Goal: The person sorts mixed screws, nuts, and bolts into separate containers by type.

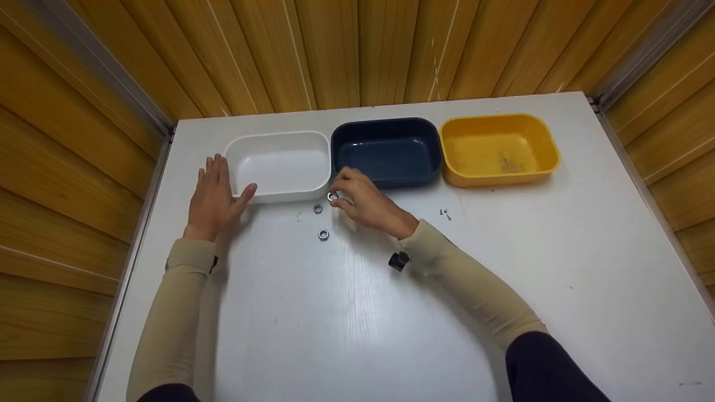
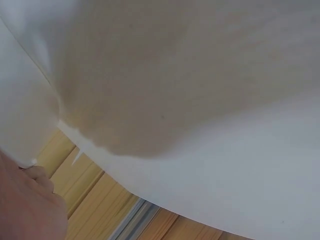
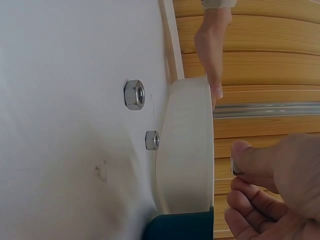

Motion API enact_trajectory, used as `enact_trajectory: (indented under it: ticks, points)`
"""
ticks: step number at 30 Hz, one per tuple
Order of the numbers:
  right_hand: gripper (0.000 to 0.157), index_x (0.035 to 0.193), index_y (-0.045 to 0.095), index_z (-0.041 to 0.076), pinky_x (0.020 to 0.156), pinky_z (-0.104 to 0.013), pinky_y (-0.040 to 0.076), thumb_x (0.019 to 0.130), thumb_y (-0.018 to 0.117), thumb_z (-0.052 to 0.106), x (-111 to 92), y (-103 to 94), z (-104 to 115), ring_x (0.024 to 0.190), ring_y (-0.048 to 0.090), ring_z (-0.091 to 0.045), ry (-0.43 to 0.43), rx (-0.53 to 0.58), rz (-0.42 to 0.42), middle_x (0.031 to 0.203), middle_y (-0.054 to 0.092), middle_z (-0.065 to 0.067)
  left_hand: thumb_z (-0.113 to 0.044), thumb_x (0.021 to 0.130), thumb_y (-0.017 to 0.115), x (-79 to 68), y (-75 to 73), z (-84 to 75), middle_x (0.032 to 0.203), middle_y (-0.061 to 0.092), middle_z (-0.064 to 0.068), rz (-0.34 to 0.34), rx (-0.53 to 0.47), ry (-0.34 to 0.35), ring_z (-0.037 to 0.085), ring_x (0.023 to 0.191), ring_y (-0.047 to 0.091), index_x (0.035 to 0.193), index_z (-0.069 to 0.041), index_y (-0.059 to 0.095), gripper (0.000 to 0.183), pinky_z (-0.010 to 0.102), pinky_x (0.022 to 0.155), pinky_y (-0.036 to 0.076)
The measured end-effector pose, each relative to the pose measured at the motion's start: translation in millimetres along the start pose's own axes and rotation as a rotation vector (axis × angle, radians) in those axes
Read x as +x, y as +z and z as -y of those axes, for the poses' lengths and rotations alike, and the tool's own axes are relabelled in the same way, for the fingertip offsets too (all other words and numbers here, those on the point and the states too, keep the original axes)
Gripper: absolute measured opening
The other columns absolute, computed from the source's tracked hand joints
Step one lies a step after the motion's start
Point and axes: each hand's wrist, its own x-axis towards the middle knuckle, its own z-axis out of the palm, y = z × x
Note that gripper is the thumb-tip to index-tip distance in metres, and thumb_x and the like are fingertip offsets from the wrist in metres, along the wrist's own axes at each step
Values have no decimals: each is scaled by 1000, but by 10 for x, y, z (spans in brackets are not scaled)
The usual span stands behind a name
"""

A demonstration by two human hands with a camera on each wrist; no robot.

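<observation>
My right hand (image 1: 366, 202) pinches a hex nut (image 1: 333, 196) between thumb and fingers, close to the front right corner of the white bin (image 1: 279, 195). In the right wrist view that nut shows only as a sliver at the thumb tip. My left hand (image 1: 211, 198) lies against the white bin's left side, fingers straight and thumb over the front rim. Two more nuts lie on the table in front of the bin: one nut (image 1: 318, 209) near its wall, another nut (image 1: 323, 235) nearer to me. The left wrist view shows mostly white table and shadow.
A dark blue bin (image 1: 385, 182) stands right of the white one, then a yellow bin (image 1: 503, 180) with small bits inside. Several tiny screws (image 1: 445, 214) lie in front of these two bins. Wood-look panels (image 1: 357, 50) wall the table (image 1: 313, 335) at back and sides.
</observation>
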Motion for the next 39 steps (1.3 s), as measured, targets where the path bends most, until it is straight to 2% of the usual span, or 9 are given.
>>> enact_trajectory:
  ticks: [8, 15, 22, 30, 39]
  points:
    - [24, 122, 77, -3, 100, -43, 51, 102, 73, 9, 282, -11, 48, 111, 58, -31, 0, -12, 34, 120, 63, -18, -76, 102, 42, -2, 19, 11, 176, 10, 30, 34, 13, -17, 45, 166, 4, 167, 10, 11, 113, 54, 136, 3]
    - [24, 123, 77, -1, 105, -40, 50, 104, 71, 12, 578, 22, 83, 117, 58, -29, 11, -16, 59, 122, 63, -17, -75, 102, 44, -34, 14, 43, 175, 13, 32, 17, 19, -5, 47, 165, 7, 166, 12, 13, 112, 56, 135, 5]
    - [22, 122, 78, 2, 104, -32, 49, 105, 71, 15, 845, 91, 92, 117, 59, -24, -11, -41, 55, 121, 63, -13, -75, 102, 43, -45, -30, 34, 175, 12, 31, 28, 30, -16, 46, 165, 5, 166, 11, 11, 112, 56, 135, 4]
    - [23, 123, 78, 3, 109, -29, 47, 105, 71, 16, 1132, 202, 62, 122, 58, -24, 55, -50, 53, 124, 63, -12, -76, 102, 41, 27, -12, -3, 175, 13, 32, 36, 37, -14, 47, 165, 7, 167, 10, 11, 112, 58, 135, 6]
    - [29, 129, 75, 6, 109, -28, 48, 106, 69, 22, 1354, 297, -12, 125, 58, -22, 156, -31, -1, 128, 62, -10, -77, 102, 40, 27, -38, -20, 176, 10, 30, 62, 40, -30, 46, 165, 5, 167, 9, 10, 113, 57, 135, 5]
